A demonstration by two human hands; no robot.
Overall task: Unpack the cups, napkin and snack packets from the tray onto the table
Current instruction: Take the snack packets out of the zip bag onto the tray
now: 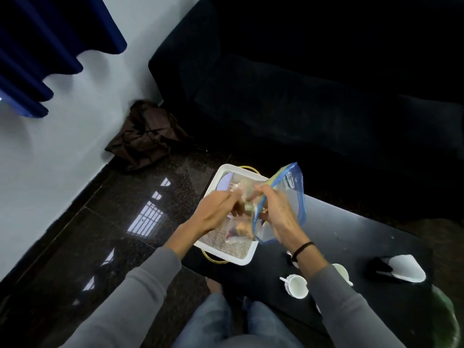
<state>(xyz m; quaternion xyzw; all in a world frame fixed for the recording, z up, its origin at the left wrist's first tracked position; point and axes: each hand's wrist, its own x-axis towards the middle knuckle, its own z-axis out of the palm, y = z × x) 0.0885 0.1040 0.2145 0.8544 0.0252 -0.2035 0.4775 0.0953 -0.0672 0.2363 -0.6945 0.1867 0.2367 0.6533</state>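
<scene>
A: Snack packets (239, 228) blurred inside zip bag (281, 204) over tray (226, 249), count unclear.
B: Grips?
A: Right hand (278, 212) pinches bag; left hand (216, 209) fingers hidden, can't tell. Cup (297, 286) on tabletop (351, 229), another behind sleeve.

Black table (334, 222): white tray (247, 257), white cups (297, 286), folded napkin (408, 268).

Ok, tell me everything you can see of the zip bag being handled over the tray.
The zip bag is clear plastic with a blue seal strip and a yellow line along it. It is held tilted above the white tray, mouth open. The right hand grips its edge; the left hand reaches in. Blurred packets show through it.
</scene>
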